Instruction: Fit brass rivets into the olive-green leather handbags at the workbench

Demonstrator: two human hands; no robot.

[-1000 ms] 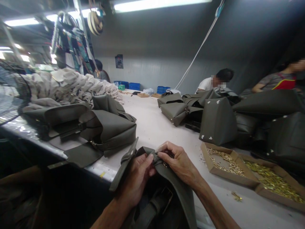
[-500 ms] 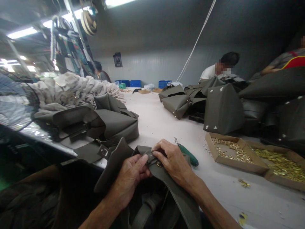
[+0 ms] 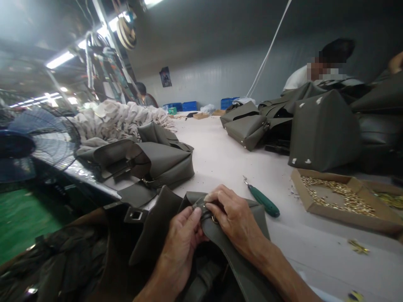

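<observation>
Piled bags [image 3: 324,130] and boxed metal fittings [image 3: 354,204] show a workshop.

I count one left hand [image 3: 185,228], one right hand [image 3: 233,212], one olive-grey bag [image 3: 247,272] between them, one green-handled hook tool [image 3: 263,200], two nearby cardboard trays [image 3: 341,219] of fittings [image 3: 340,196], one caged fan [image 3: 19,144], one wall poster [image 3: 165,77]; the other bags [image 3: 324,130] overlap too much to count.

A pale table [image 3: 208,155] stretches back toward a plain grey wall [image 3: 214,71], with a small dark poster [image 3: 165,77] hung above the table's far edge. Blue bins [image 3: 189,105] sit along that edge. By the left edge is a fan [image 3: 52,138] with a wire cage, and beyond it a green floor [image 3: 19,218]. Tube lights [image 3: 60,60] glow overhead; the far left is blurred, its bright spots perhaps more lamps.
</observation>
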